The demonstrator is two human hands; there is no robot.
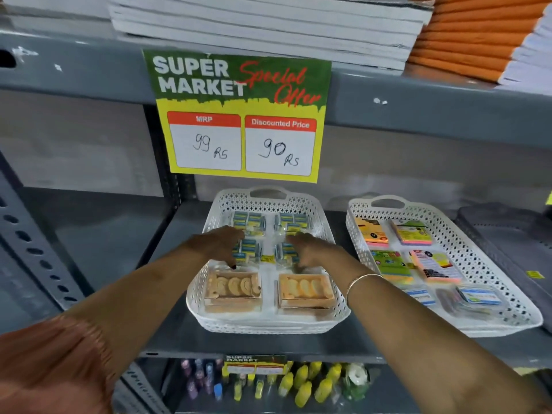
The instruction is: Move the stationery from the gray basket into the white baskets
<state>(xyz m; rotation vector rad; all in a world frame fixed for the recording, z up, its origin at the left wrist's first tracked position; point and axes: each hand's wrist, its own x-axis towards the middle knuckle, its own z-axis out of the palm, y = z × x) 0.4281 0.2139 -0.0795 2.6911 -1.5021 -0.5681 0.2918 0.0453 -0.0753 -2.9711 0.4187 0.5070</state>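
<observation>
Two white lattice baskets stand side by side on the grey shelf. The left white basket (268,319) holds several blue-and-yellow packs (249,219) in its back rows and two orange boxes (233,289) in front. My left hand (222,245) curls over a blue-and-yellow pack (248,249) in the middle row, thumb at its near edge. My right hand (310,252) grips the neighbouring pack (288,252) the same way. The right white basket (484,322) holds sticky-note pads (413,234) and small clear boxes. Part of the gray basket (507,231) shows at the far right.
A yellow-green price sign (242,115) hangs from the shelf above, just over the left basket's back. Stacks of white and orange notebooks (466,34) lie on the upper shelf. Yellow bottles (304,386) and pens fill the shelf below. A perforated steel post (35,249) rises at left.
</observation>
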